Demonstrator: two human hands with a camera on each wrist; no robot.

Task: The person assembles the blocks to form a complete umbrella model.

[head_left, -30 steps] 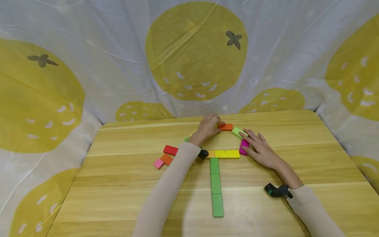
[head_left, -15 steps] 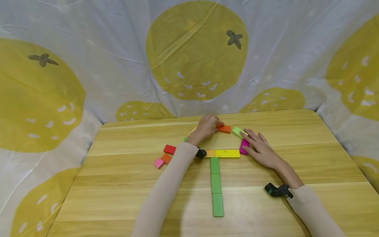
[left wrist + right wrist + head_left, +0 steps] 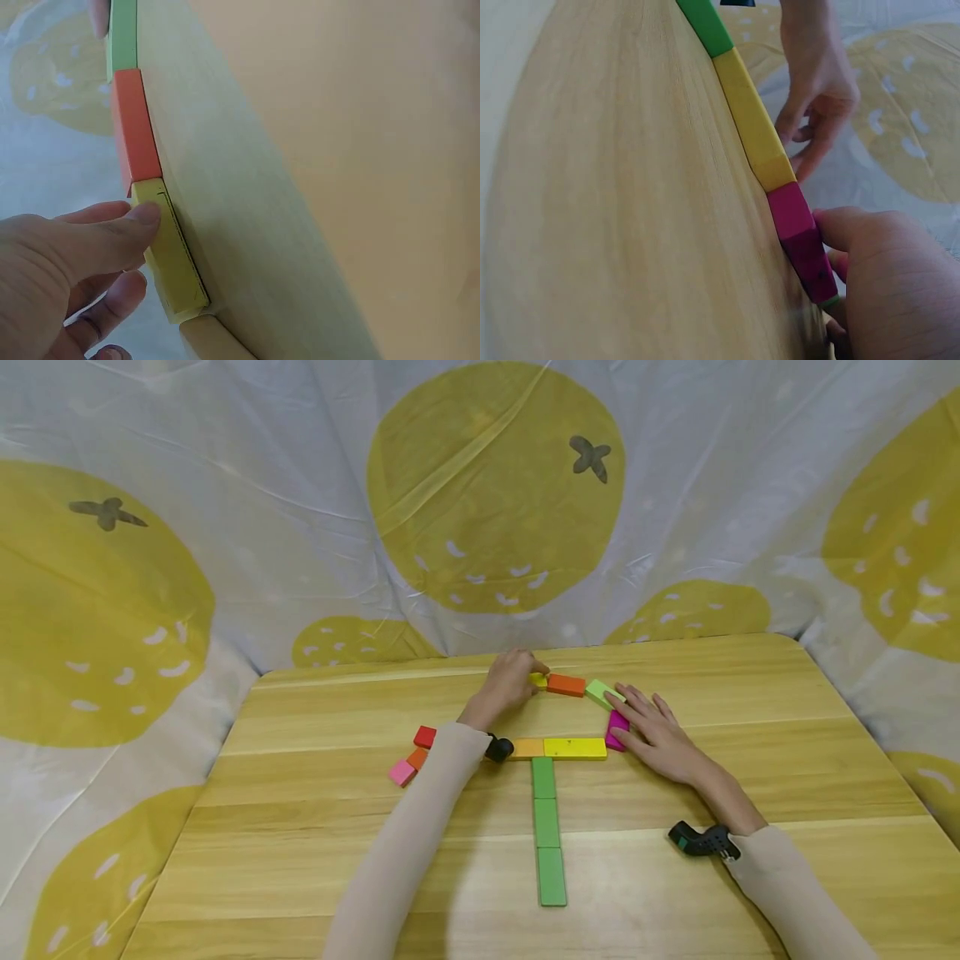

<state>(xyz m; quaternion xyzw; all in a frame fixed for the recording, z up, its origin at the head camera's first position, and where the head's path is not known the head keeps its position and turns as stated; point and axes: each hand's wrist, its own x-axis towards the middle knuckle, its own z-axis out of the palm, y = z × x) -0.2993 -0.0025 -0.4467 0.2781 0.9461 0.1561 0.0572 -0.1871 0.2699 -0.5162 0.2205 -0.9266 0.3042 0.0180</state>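
My left hand point(image 3: 506, 685) pinches a yellow block point(image 3: 176, 262) between thumb and fingers at the far side of the table; the hand hides much of it in the head view. End to end with it lies an orange-red block point(image 3: 566, 685). A pale yellow block point(image 3: 214, 341) begins at its other end in the left wrist view. My right hand point(image 3: 660, 739) lies with fingers spread, its fingertips at a lime green block point(image 3: 600, 693) and its thumb at a magenta block point(image 3: 617, 732). These blocks form a curve.
A long yellow block point(image 3: 574, 749) and a light orange block point(image 3: 527, 748) make a crossbar. Three green blocks point(image 3: 547, 822) run from it toward the front of the wooden table point(image 3: 675, 910). Red point(image 3: 424, 737), orange point(image 3: 417, 759) and pink point(image 3: 402, 773) blocks lie at left.
The orange-red block has shifted slightly left and turned. My left hand has let go of it, moved left and taken hold of the yellow block. My right hand has stayed in place.
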